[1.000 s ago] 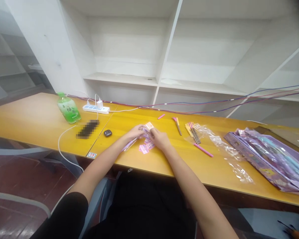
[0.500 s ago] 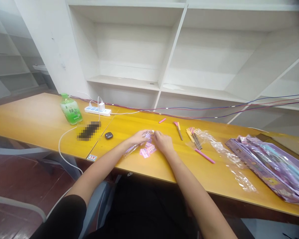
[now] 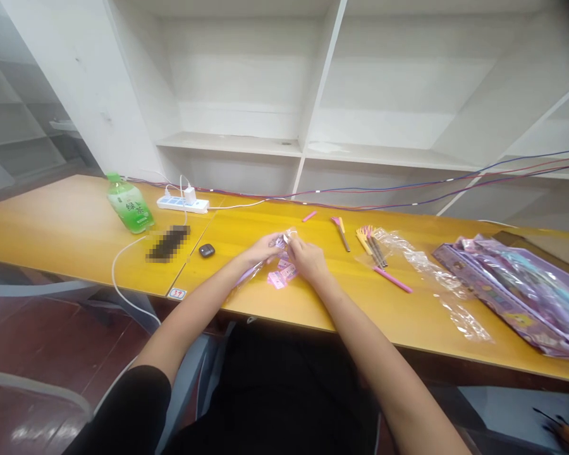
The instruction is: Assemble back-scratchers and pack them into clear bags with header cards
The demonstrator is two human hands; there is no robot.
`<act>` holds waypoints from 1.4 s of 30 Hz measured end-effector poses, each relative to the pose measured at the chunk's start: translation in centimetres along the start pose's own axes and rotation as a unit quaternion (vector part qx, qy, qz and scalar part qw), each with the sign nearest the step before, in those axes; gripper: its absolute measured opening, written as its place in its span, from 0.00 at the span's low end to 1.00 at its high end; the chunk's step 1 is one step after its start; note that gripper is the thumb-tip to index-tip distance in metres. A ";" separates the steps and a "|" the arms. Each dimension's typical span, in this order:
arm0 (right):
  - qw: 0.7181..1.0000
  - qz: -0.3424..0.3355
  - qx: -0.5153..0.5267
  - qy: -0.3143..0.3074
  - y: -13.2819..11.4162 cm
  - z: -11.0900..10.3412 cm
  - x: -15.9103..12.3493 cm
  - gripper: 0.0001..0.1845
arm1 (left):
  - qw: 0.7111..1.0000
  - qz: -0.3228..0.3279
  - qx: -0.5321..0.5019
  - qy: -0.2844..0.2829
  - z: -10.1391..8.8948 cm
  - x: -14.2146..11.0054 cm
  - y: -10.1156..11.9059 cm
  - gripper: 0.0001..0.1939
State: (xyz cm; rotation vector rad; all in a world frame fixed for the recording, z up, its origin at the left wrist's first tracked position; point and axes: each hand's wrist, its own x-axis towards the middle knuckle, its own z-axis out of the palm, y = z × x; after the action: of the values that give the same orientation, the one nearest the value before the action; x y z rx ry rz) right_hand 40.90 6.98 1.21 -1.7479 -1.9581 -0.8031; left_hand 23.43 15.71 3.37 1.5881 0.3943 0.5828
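My left hand point(image 3: 264, 249) is closed around a clear plastic bag point(image 3: 252, 272) with something purple inside; its lower end sticks out towards the table's front edge. The far end of the bag meets my right hand point(image 3: 307, 258), whose fingers are pinched on it beside a small white bit. My fingers partly hide the purple thing. Just below both hands, several pink printed cards point(image 3: 279, 278) lie on the yellow table point(image 3: 246, 221). To the right are small hand-shaped sticks point(image 3: 370, 243) in yellow and pink with dark handles, and a pink tube point(image 3: 392, 280).
Crumpled clear wrappers point(image 3: 424, 265) and a purple patterned box point(image 3: 493, 294) full of bagged items lie on the right. Leftward stand a green bottle point(image 3: 130, 205), a power strip point(image 3: 183, 202), a black case point(image 3: 207, 251) and a blurred-out dark object point(image 3: 169, 244). White shelves rise behind.
The view has tilted slightly down. My right fingers have shifted a little at the bag's end, and the white bit shows more plainly. Both hands stay together over the cards.
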 end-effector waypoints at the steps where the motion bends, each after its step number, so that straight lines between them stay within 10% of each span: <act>1: 1.000 -0.002 -0.001 -0.001 0.1 0.0 0.0 0.18 | 1.000 0.000 0.003 -0.002 0.1 0.0 -0.1 0.35; 17: 0.983 0.171 0.040 -0.054 1.6 1.0 0.6 0.11 | 0.999 -0.003 0.021 -0.023 0.8 -0.8 1.2 0.37; 24: 0.928 0.296 0.212 0.078 3.1 -0.2 -0.5 0.14 | 0.998 -0.012 -0.018 0.056 0.5 -0.3 1.2 0.34; 33: 0.915 0.199 0.319 0.146 1.9 -1.4 -0.4 0.05 | 0.992 0.017 -0.075 0.101 -0.1 1.1 -0.2 0.27; 42: 0.909 0.159 0.382 0.053 0.5 -0.8 -0.9 0.08 | 0.978 0.029 0.019 0.205 -0.4 1.5 -1.3 0.22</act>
State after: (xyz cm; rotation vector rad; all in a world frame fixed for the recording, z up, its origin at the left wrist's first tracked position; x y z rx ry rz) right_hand 41.46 5.84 1.35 -1.4215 -1.5360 0.0112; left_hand 24.52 16.99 2.32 1.5159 0.6720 0.9575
